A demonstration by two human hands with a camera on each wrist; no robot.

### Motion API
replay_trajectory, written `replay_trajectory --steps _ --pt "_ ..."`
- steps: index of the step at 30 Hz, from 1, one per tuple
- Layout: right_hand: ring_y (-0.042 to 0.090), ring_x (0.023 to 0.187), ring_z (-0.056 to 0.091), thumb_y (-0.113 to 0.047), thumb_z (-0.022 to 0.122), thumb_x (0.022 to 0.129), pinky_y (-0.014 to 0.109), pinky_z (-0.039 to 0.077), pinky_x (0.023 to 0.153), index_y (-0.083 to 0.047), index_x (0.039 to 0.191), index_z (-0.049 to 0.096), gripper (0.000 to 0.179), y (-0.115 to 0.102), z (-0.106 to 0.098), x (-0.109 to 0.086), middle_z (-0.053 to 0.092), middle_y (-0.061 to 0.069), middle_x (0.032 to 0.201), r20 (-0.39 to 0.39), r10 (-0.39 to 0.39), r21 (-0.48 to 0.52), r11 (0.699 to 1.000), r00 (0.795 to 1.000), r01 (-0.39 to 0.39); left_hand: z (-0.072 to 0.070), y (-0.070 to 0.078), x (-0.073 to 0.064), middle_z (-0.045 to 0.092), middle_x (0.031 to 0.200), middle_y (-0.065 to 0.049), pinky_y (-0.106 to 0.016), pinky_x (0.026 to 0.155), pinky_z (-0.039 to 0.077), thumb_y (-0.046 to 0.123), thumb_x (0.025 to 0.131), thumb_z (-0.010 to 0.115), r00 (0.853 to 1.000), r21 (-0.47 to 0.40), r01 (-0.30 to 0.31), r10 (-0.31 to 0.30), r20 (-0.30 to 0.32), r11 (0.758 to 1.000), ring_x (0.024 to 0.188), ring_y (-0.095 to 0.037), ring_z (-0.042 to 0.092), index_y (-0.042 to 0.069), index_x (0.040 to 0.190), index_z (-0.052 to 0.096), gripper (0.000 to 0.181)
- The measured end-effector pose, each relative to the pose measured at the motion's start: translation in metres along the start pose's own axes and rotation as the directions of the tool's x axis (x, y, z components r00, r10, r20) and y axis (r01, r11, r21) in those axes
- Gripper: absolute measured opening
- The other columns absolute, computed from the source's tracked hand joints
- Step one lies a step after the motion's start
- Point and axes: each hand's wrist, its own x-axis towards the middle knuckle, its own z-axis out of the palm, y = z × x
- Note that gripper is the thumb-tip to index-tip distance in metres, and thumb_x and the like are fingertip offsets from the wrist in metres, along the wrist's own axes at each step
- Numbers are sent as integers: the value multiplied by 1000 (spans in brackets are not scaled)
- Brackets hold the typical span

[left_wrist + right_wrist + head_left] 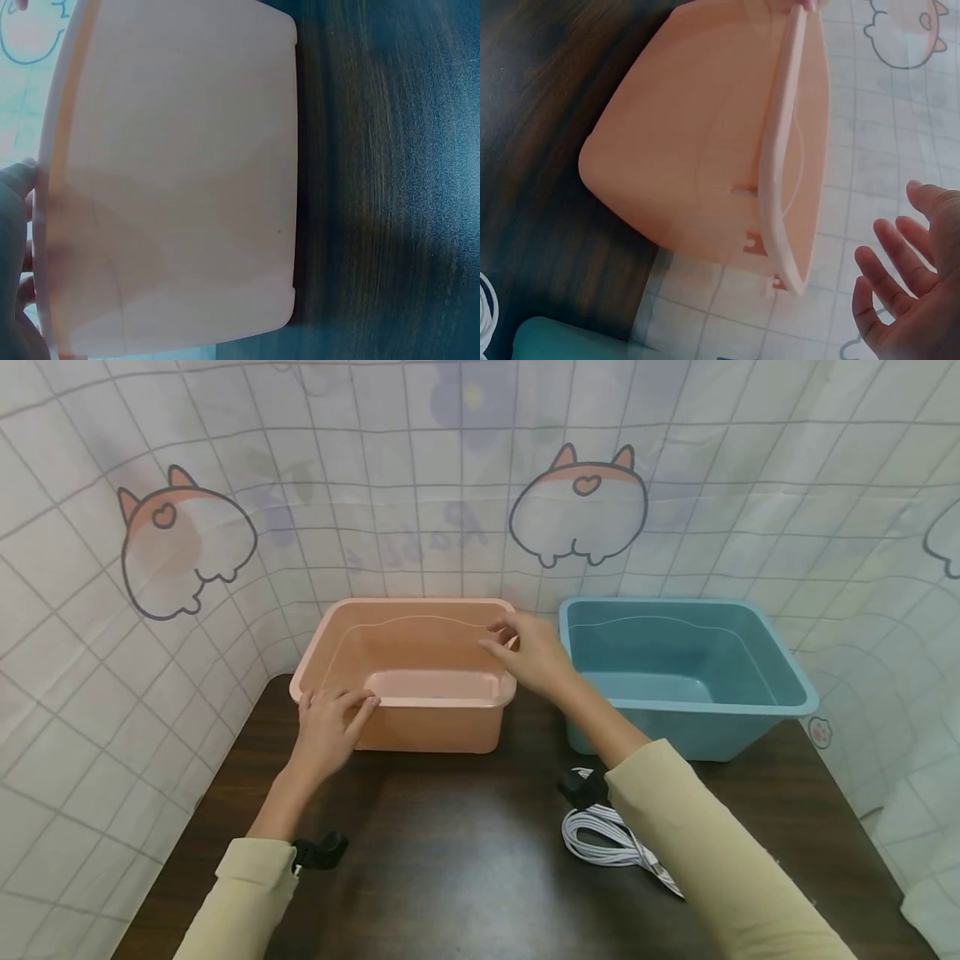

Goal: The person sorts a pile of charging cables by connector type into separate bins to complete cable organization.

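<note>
A peach bin [427,731] sits on a dark wood-grain table [465,843], its long axis running left to right before us and a blue bin [675,727] just beyond its right end. Our left hand [326,731] is the nearer of the two, touching the near rim by its left corner, its fingers loosely bent over the edge; we see no firm pinch there. Our right hand [532,652] hangs by the bin's right end, the fingers [900,277] spread in a slack curve and holding nothing; the right wrist view shows them apart from the rim, so from those fingers the bin lies to the left and lower down. A coiled white cable [628,857] lies on the table near our right forearm. We read no brand or label on either bin. Behind, a gridded sheet [450,468] printed with cartoon animals [577,514] carries faint lettering [456,531], seemingly reversed, which we cannot make out for certain.
</note>
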Motion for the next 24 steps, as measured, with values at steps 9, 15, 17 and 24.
replay_trajectory --steps 9,15,17,24 --pt "37 96 73 -18 72 101 50 57 87 5 126 71 34 14 -3 -19 75 23 108 -45 8 26 1000 999 -6 5 3 -1 71 127 -23 -73 122 16 24 106 64 998 50 -35 37 -53 998 132 -46 56 2 131 72 34" --pt "38 92 73 -15 73 100 50 58 83 5 123 71 31 27 -5 -34 76 22 104 -102 15 39 999 995 -11 7 16 3 70 133 -22 -70 123 18 21 104 67 988 65 -127 132 -82 990 130 -46 56 1 133 71 34" --pt "38 92 73 -14 73 100 50 57 81 5 122 71 30 31 -5 -39 76 22 103 -115 12 39 999 993 -8 8 21 5 70 133 -22 -69 123 20 20 104 68 982 62 -160 165 -89 985 128 -46 57 1 133 71 35" --pt "38 93 71 -11 72 101 51 57 81 6 123 70 28 46 -10 -62 75 21 102 -130 12 44 999 991 -7 16 42 10 71 131 -19 -65 120 28 20 104 67 961 68 -262 266 -78 963 126 -42 59 1 134 70 35"
